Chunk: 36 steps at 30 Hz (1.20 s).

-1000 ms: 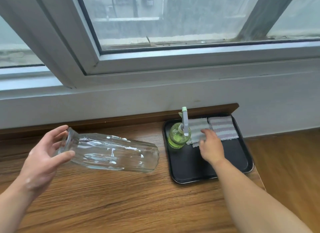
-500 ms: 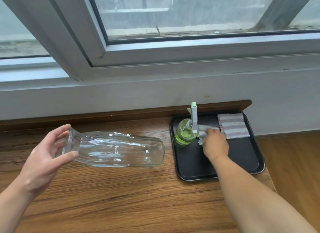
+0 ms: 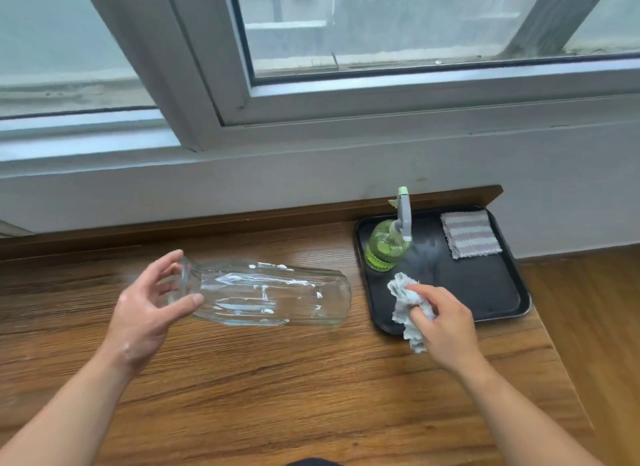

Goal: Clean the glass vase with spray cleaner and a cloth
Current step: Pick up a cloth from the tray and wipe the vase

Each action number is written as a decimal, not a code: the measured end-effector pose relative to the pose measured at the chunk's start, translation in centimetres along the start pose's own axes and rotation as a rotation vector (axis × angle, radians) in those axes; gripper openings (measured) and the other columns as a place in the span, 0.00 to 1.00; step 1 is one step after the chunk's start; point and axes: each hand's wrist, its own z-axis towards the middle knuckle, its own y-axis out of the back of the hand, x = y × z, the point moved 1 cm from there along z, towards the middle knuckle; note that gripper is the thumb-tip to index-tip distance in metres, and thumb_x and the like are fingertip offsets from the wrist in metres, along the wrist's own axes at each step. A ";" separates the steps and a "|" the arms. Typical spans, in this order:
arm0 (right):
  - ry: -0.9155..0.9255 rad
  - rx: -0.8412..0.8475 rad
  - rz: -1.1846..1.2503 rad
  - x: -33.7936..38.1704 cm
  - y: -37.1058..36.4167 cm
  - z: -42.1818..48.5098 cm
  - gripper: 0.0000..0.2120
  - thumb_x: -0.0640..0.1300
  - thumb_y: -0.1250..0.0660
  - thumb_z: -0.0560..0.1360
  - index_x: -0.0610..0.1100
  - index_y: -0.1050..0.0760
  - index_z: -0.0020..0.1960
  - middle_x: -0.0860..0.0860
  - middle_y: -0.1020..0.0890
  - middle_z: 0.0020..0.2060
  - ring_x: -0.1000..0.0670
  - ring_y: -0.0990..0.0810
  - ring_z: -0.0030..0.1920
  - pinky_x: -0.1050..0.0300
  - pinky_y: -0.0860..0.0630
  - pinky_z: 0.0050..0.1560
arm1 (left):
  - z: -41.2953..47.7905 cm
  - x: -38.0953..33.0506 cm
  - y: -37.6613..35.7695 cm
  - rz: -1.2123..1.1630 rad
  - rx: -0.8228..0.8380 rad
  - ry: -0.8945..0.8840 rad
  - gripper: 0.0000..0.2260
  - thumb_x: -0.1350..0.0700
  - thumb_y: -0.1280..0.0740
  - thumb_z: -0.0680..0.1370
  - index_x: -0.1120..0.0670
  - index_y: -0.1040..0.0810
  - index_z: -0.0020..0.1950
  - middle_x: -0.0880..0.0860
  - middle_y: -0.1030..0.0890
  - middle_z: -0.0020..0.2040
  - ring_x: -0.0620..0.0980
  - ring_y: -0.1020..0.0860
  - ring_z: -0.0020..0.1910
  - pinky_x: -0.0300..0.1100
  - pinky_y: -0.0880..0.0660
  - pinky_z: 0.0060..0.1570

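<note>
A clear ribbed glass vase is held sideways above the wooden table, streaked with white foam. My left hand grips it at its mouth end, thumb below and fingers around the rim. My right hand holds a crumpled pale grey cloth over the front left corner of the black tray, a short way right of the vase's base. A green spray bottle with a grey trigger head stands upright at the tray's back left.
The black tray sits at the table's right end, with a folded striped pink-and-white cloth at its back right. The wooden table ends just right of the tray. A white wall and window frame rise behind.
My right hand picked the grey cloth up from beside the spray bottle and drew it toward me and left, off the tray's middle. The vase stays held sideways in my left hand.
</note>
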 end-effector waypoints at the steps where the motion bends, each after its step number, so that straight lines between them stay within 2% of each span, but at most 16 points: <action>1: 0.018 0.002 0.063 1.5 -0.2 -0.9 0.19 0.36 0.32 0.75 0.61 0.20 0.55 0.58 0.18 0.48 0.60 0.21 0.49 0.64 0.24 0.47 | -0.4 0.0 0.1 -0.001 -0.005 0.004 0.43 0.37 0.24 0.59 0.39 0.28 0.74 0.46 0.23 0.65 0.51 0.24 0.65 0.51 0.27 0.60; 3: 0.076 0.036 0.166 4.7 -0.7 -2.3 0.23 0.33 0.32 0.76 0.63 0.21 0.54 0.57 0.18 0.49 0.58 0.20 0.49 0.64 0.23 0.47 | -1.0 0.1 0.4 -0.004 -0.018 0.009 0.42 0.38 0.25 0.60 0.39 0.28 0.74 0.40 0.24 0.62 0.46 0.23 0.62 0.50 0.25 0.59; 5: 0.187 0.085 0.198 7.9 -1.7 -3.2 0.25 0.33 0.33 0.76 0.66 0.22 0.54 0.56 0.18 0.49 0.57 0.20 0.51 0.67 0.25 0.48 | -1.6 0.1 0.5 0.004 -0.032 0.005 0.42 0.37 0.26 0.60 0.40 0.28 0.74 0.37 0.25 0.62 0.41 0.24 0.61 0.41 0.24 0.53; 7: 0.321 0.110 0.175 11.1 -2.8 -3.4 0.23 0.37 0.35 0.75 0.66 0.22 0.56 0.56 0.20 0.49 0.56 0.21 0.52 0.69 0.27 0.50 | -2.2 0.2 0.4 0.014 -0.043 -0.003 0.41 0.37 0.26 0.61 0.39 0.29 0.74 0.38 0.26 0.63 0.39 0.25 0.62 0.36 0.27 0.50; 9: 0.455 0.149 0.131 13.9 -4.4 -3.3 0.19 0.40 0.36 0.74 0.61 0.18 0.57 0.56 0.23 0.48 0.55 0.22 0.51 0.70 0.28 0.49 | -2.6 0.4 0.4 0.018 -0.055 -0.008 0.40 0.37 0.25 0.62 0.38 0.29 0.74 0.40 0.25 0.65 0.40 0.25 0.63 0.36 0.27 0.50; 12: 0.639 0.197 0.032 17.5 -7.6 -2.9 0.17 0.43 0.39 0.76 0.54 0.16 0.57 0.55 0.24 0.53 0.54 0.24 0.51 0.64 0.27 0.52 | -3.1 0.6 0.4 -0.008 -0.067 -0.008 0.40 0.35 0.25 0.62 0.39 0.28 0.74 0.42 0.24 0.65 0.42 0.25 0.63 0.35 0.26 0.51; 14: 0.731 0.227 -0.043 18.9 -9.9 -2.6 0.18 0.44 0.42 0.75 0.53 0.16 0.57 0.54 0.22 0.58 0.49 0.25 0.53 0.55 0.24 0.55 | -3.4 0.5 0.3 -0.020 -0.071 -0.022 0.40 0.33 0.25 0.62 0.39 0.28 0.74 0.43 0.23 0.66 0.41 0.24 0.63 0.34 0.27 0.51; 16: 0.807 0.251 -0.108 19.6 -12.1 -2.7 0.19 0.43 0.43 0.75 0.52 0.16 0.57 0.55 0.19 0.58 0.46 0.25 0.51 0.48 0.23 0.54 | -3.5 0.5 0.1 -0.018 -0.076 -0.034 0.40 0.33 0.27 0.63 0.40 0.28 0.74 0.44 0.23 0.66 0.39 0.24 0.62 0.30 0.27 0.50; 18: 0.825 0.243 -0.134 19.7 -13.7 -3.1 0.18 0.44 0.42 0.76 0.53 0.17 0.58 0.57 0.18 0.57 0.46 0.26 0.48 0.46 0.23 0.51 | -3.5 0.5 -0.2 -0.024 -0.092 -0.035 0.39 0.33 0.27 0.64 0.40 0.28 0.74 0.44 0.23 0.65 0.37 0.23 0.61 0.28 0.27 0.51; 23: 0.801 0.176 -0.139 19.3 -14.6 -4.0 0.16 0.44 0.42 0.77 0.52 0.18 0.58 0.59 0.19 0.53 0.47 0.28 0.46 0.50 0.24 0.47 | -3.6 1.0 -0.6 -0.061 -0.120 -0.018 0.36 0.34 0.25 0.64 0.37 0.28 0.71 0.45 0.24 0.64 0.46 0.24 0.64 0.46 0.22 0.58; 28: 0.746 0.109 -0.235 15.1 -13.3 -2.5 0.16 0.41 0.41 0.75 0.49 0.17 0.54 0.57 0.17 0.50 0.47 0.26 0.45 0.49 0.21 0.43 | -4.1 1.7 -0.4 -0.073 -0.129 -0.001 0.36 0.36 0.25 0.62 0.36 0.28 0.70 0.43 0.25 0.65 0.45 0.25 0.64 0.40 0.25 0.53; 30: 0.742 0.106 -0.248 14.3 -12.8 -2.3 0.16 0.41 0.41 0.75 0.50 0.17 0.55 0.58 0.17 0.51 0.49 0.26 0.46 0.51 0.21 0.43 | -4.2 1.7 -0.5 -0.075 -0.127 0.000 0.35 0.36 0.26 0.62 0.35 0.29 0.69 0.43 0.25 0.65 0.44 0.26 0.65 0.40 0.25 0.53; 33: 0.789 0.114 -0.222 16.3 -13.5 -3.2 0.17 0.41 0.39 0.76 0.50 0.18 0.60 0.56 0.18 0.54 0.48 0.26 0.47 0.53 0.23 0.46 | -4.0 1.3 -0.7 -0.053 -0.120 -0.010 0.37 0.35 0.26 0.62 0.36 0.28 0.70 0.43 0.24 0.64 0.45 0.25 0.64 0.43 0.24 0.56; 36: 0.802 0.119 -0.170 18.3 -14.6 -4.3 0.17 0.41 0.38 0.76 0.50 0.19 0.62 0.54 0.18 0.56 0.46 0.25 0.49 0.50 0.23 0.48 | -3.8 1.0 -0.7 -0.035 -0.115 -0.027 0.38 0.35 0.26 0.62 0.38 0.28 0.71 0.43 0.24 0.64 0.44 0.24 0.64 0.43 0.23 0.56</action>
